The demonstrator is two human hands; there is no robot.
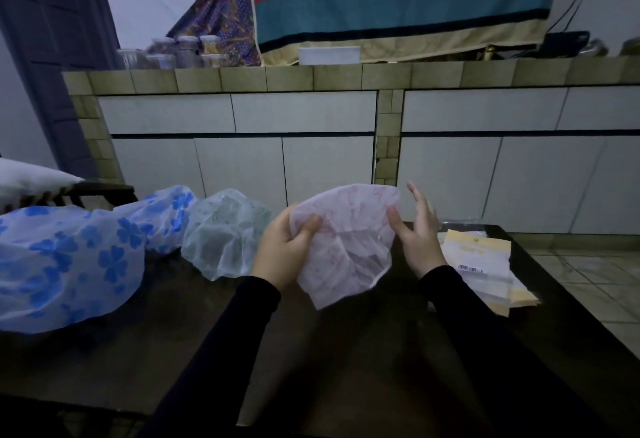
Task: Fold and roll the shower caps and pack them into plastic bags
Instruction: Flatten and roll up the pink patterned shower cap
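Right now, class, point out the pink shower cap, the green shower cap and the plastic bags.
pink shower cap (346,229), head view, centre of the sheet.
green shower cap (225,233), head view, domed middle.
plastic bags (485,261), head view, top bag's face.

Pink shower cap is hanging crumpled midair; blue-flowered caps and a greenish cap are sitting left, plastic bags lying right.

The blue-flowered shower cap runs off the left edge. The right hand's fingers are motion-blurred. Print on the plastic bags is too small to read.
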